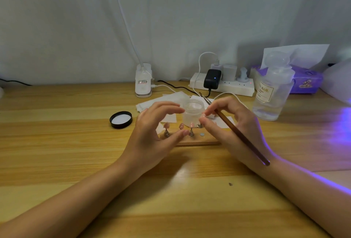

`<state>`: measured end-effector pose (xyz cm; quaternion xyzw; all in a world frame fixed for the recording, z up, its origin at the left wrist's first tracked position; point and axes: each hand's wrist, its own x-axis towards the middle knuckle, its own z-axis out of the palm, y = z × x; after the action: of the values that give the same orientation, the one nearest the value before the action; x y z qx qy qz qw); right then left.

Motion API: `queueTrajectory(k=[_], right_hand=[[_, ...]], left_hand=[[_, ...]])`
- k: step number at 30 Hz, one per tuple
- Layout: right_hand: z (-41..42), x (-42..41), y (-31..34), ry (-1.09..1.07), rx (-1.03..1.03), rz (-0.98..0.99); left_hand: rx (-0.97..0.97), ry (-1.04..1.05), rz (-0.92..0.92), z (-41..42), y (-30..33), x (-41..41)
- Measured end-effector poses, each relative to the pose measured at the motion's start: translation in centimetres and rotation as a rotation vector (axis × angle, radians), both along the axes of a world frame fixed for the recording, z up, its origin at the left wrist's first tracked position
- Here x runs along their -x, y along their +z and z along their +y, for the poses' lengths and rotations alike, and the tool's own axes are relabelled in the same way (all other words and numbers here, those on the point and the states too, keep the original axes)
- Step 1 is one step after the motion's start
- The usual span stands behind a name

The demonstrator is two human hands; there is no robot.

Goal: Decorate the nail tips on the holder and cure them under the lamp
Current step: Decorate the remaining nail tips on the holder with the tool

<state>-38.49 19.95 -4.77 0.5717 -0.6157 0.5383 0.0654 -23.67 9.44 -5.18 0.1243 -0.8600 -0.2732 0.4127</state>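
Right now the right hand (230, 124) pinches a brown-handled brush (241, 135), whose long axis runs from the wrist at 4 o'clock up to the tip at 11 o'clock, beside the open jar (193, 112). The left hand (152, 133) is curved open and empty, its fingertips near the jar. The nail tips (182, 125) stand on the wooden holder (197, 141) between both hands, just below the jar. Judging by that, the right hand is better placed to work them.
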Motion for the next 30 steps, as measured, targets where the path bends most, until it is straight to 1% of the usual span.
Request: queueTrajectory(k=[3, 11, 14, 18, 21, 25, 27, 30], right_hand=[[0.0, 0.7, -0.2, -0.019, -0.064, 0.13], [-0.1, 1.1, -0.6, -0.064, -0.114, 0.21], [-0.1, 1.2, -0.6, -0.079, -0.142, 0.244], [0.0, 1.1, -0.6, -0.09, -0.157, 0.263], [0.0, 0.8, -0.5, -0.113, -0.107, 0.216], [0.2, 1.0, -0.4, -0.104, -0.046, 0.066], [0.3, 1.1, -0.4, -0.099, -0.047, 0.01], [0.3, 1.2, -0.5, -0.095, -0.053, -0.023]], left_hand=[[0.0, 0.03, -0.029, 0.0, -0.1, 0.0], [0.042, 0.086, -0.096, -0.2, -0.3, 0.0], [0.035, 0.083, -0.17, -0.3, -0.1, -0.1], [0.041, 0.114, -0.325, -0.5, 0.1, 0.1], [0.019, 0.137, -0.411, -0.7, 0.4, 0.2], [0.014, 0.141, -0.477, -0.9, 0.7, 0.9], [-0.025, 0.134, -0.477, -0.9, 0.9, 1.3], [-0.07, 0.125, -0.461, -1.0, 1.1, 1.8]])
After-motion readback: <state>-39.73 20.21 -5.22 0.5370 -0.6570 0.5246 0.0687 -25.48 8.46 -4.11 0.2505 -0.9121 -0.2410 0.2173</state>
